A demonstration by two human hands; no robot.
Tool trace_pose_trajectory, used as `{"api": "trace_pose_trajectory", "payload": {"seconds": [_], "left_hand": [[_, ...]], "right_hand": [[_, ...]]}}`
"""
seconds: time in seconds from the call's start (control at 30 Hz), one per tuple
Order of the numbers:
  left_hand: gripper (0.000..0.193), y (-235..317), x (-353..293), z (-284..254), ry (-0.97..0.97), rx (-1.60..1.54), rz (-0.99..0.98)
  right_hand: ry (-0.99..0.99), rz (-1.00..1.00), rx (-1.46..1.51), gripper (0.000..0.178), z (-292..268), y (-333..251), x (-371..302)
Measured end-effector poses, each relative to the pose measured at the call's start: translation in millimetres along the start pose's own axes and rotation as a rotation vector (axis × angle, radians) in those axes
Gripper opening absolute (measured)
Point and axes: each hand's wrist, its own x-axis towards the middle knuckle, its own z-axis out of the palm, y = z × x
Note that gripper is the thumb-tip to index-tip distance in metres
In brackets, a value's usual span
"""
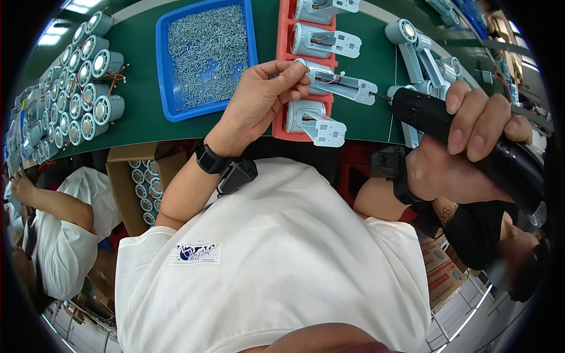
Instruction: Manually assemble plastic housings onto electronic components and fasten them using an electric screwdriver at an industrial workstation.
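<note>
A: Starting with the right grip?

B: Wrapped fully around a black inline electric screwdriver, bit close to the outer end of a pale-blue motor bracket. Touching or just short of it: cannot tell.

A: And the left grip?

B: Curled in, thumb drawn up near the fingertips, at the left end of the same bracket's cylindrical motor. Pinching something small or merely steadying: cannot tell.

A: Position of that motor?

B: Seated in a red fixture, 3rd from the top among 4 bracketed motors, bracket pointing right.

A: Likely handling?

B: Probably dense and heavy at the cylinder, lighter and stiff along the bracket, perhaps slick on the smooth shell. Best held by the cylinder's sides, clear of the thin wires, likely the most fragile part.

A: Containers next?

B: Left of the fixture, a shallow blue tray of loose silvery screws, bare patches toward the lower right. Below the edge of the green surface, an open cardboard box with round motors packed in rows.

A: Farther out?

B: More motors clustered at far left, some with trailing leads. At lower right, printed cartons; contents, cannot tell.
</note>
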Motion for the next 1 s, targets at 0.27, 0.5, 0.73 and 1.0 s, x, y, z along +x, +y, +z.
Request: {"api": "trace_pose_trajectory", "payload": {"seconds": [0.27, 0.5, 0.73, 1.0], "left_hand": [[0.023, -6.1, 4.1, -12.7, -0.097, -0.022, 0.023], [0.022, -4.0, -6.3, 8.2, 0.007, -0.146, -0.001], [0.021, 0.4, -14.0, 10.0, 0.069, -0.119, -0.008], [0.043, 18.0, -38.6, 13.4, 0.008, -0.102, -0.134]], "right_hand": [[0.187, -0.072, 0.065, 0.07, 0.7, -32.4, -12.6], [0.238, -0.082, 0.247, 0.07, -6.6, -12.9, -15.1], [0.238, -0.05, 0.326, 0.072, -8.9, -12.6, -13.0], [0.074, -0.075, 0.248, 0.082, -6.1, -11.4, -2.5]]}}
